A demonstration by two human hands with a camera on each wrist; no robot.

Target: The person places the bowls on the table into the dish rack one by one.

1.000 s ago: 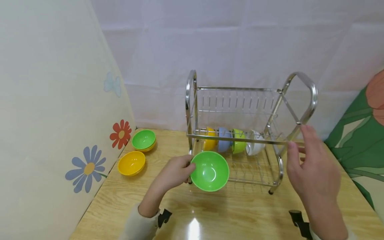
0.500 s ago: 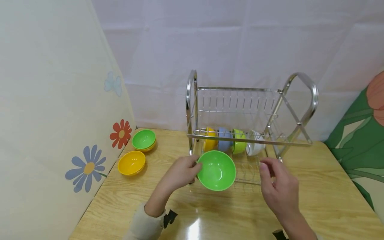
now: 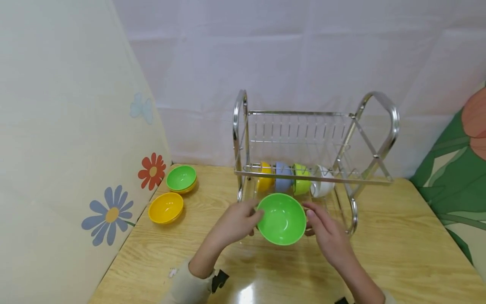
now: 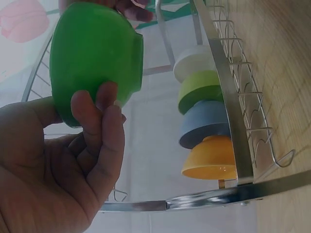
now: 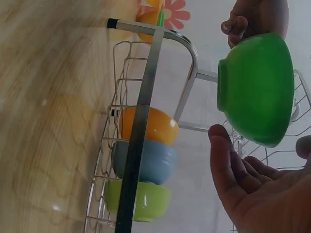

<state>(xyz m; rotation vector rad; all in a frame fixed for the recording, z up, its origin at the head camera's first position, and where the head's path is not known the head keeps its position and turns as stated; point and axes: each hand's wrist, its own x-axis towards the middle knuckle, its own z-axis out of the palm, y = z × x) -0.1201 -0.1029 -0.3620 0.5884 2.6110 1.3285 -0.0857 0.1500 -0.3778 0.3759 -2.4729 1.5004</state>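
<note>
A green bowl [image 3: 282, 220] is held above the table, in front of the rack, its inside facing the head camera. My left hand [image 3: 236, 224] pinches its left rim. In the left wrist view the left thumb lies at the rim and curled fingers [image 4: 99, 114] support the outer wall. At the bowl's right side is my right hand [image 3: 331, 237], thumb and fingers spread around the rim. The right wrist view shows a small gap between the right fingers [image 5: 223, 145] and the green bowl [image 5: 257, 90]; whether any finger touches it is hard to tell.
A two-tier metal dish rack [image 3: 315, 179] stands behind the hands. Its lower tier holds a yellow bowl [image 3: 265, 177], a blue bowl [image 3: 283, 179], a lime bowl [image 3: 301, 181] and a white bowl [image 3: 322, 182]. At left are another yellow bowl [image 3: 166, 208] and a small green-topped stack [image 3: 182, 178].
My right hand has moved left from the rack's right side to the green bowl's right rim. My left hand has carried the bowl slightly to the right.
</note>
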